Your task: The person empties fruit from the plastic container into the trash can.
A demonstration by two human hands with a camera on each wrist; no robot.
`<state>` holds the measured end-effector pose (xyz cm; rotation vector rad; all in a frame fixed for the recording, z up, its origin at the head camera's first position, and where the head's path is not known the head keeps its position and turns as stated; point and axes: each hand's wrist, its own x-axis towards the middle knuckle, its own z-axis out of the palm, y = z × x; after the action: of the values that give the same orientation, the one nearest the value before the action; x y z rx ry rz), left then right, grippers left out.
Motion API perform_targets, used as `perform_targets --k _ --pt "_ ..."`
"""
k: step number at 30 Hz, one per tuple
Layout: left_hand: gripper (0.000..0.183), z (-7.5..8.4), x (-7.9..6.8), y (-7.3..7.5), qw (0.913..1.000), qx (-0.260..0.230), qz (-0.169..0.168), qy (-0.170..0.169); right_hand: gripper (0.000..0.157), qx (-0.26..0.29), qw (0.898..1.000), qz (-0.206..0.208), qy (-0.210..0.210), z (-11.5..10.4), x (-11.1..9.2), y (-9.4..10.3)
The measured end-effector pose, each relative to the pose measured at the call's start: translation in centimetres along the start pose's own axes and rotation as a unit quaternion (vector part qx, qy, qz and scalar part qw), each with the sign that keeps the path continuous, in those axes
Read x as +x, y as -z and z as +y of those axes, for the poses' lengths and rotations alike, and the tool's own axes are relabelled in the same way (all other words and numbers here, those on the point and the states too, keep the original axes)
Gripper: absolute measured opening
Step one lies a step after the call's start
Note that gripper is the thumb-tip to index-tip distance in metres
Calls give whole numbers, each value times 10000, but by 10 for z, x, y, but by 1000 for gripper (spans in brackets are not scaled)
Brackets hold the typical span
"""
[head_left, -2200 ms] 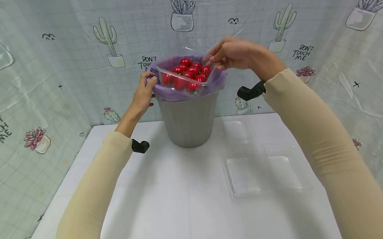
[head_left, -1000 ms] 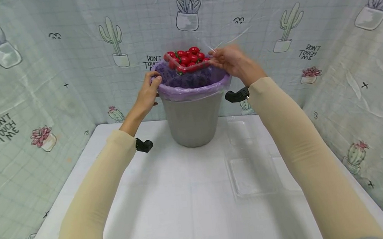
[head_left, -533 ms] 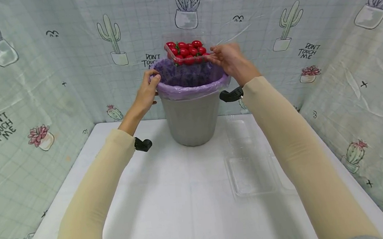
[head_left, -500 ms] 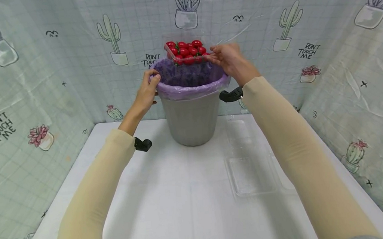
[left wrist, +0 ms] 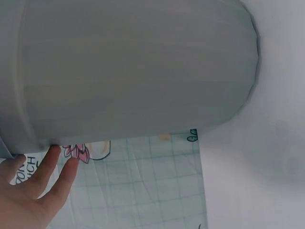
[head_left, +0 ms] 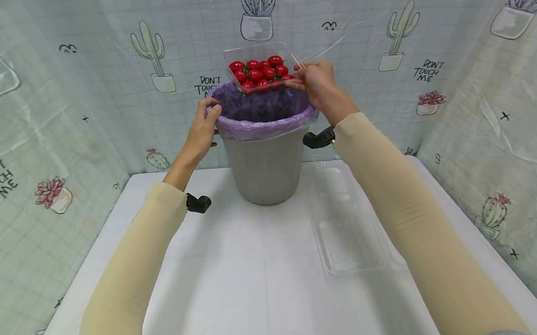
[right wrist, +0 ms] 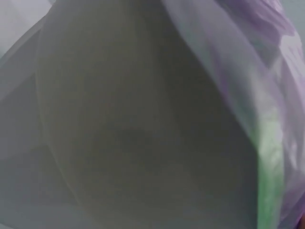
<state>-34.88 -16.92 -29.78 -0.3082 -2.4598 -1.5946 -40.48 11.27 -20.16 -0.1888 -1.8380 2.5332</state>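
Note:
A clear plastic box of cherry tomatoes (head_left: 261, 74) is held by its right side in my right hand (head_left: 316, 79), over the back of a grey bin (head_left: 264, 168). Its clear lid (head_left: 259, 51) stands raised behind the fruit. A purple bag (head_left: 260, 128) lines the bin and folds down over the rim. My left hand (head_left: 203, 125) grips the bin's rim and liner at the left, thumb on top. In the left wrist view, several fingers (left wrist: 62, 183) spread along the outside of the bin. The right wrist view shows the bin wall and the hanging liner.
Clear plastic containers (head_left: 350, 246) lie on the white table (head_left: 231, 296) to the right of the bin, partly behind my right forearm. A cloth printed with cacti (head_left: 102, 96) hangs behind and on both sides.
My right hand has lifted the tomato box up and back from the bin's mouth, uncovering the liner inside; lately it stays nearly still. My left hand keeps its hold on the rim.

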Motion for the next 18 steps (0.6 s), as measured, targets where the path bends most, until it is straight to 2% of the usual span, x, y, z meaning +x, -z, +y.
perform_targets --k 11,18 --pt "54 -2 0 0 10000 -69 -7 -43 35 -203 9985 273 423 7 -1 -2" --pt "54 -2 -1 1 10000 -88 -10 -32 33 38 9960 350 821 10 -1 -3"
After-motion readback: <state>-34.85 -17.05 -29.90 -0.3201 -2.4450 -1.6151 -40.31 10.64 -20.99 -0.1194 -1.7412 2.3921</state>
